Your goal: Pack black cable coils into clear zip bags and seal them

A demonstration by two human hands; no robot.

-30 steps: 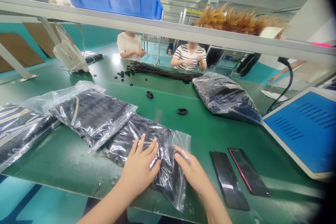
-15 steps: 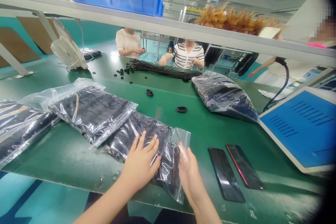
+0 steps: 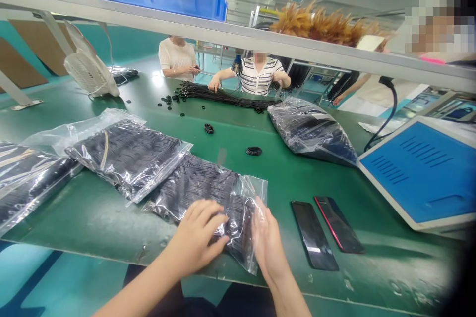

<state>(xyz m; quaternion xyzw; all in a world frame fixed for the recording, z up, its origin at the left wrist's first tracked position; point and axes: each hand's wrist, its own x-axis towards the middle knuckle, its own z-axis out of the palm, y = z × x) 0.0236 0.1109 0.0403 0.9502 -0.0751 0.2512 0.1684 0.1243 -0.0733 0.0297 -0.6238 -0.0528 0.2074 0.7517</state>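
A clear plastic bag [image 3: 204, 178] packed with black coiled cords lies near the table's front edge. On top of it rests my left hand [image 3: 203, 233], its fingers bent and a little apart. My right hand [image 3: 266, 240] stands on edge against the bag's open-looking right end, fingers stretched and partly behind the clear plastic. Left of this bag, a second filled bag [image 3: 128, 153] overlaps it, and a third bag [image 3: 29, 178] lies at the far left. Two small black coils, one [image 3: 254, 151] nearer and one [image 3: 208, 129] farther, lie beyond the bag.
Two phones, one black [image 3: 314, 235] and one red-edged [image 3: 340, 225], lie right of my hands beside a blue machine [image 3: 420, 168]. Farther back are another bag [image 3: 310, 131], a cord bundle [image 3: 226, 96], a fan [image 3: 91, 74], an overhead shelf [image 3: 238, 34] and several people.
My left hand's fingers have drawn in from a flat spread to a bent pose on the bag. My right hand stays at its right end. The person in stripes has moved a hand left.
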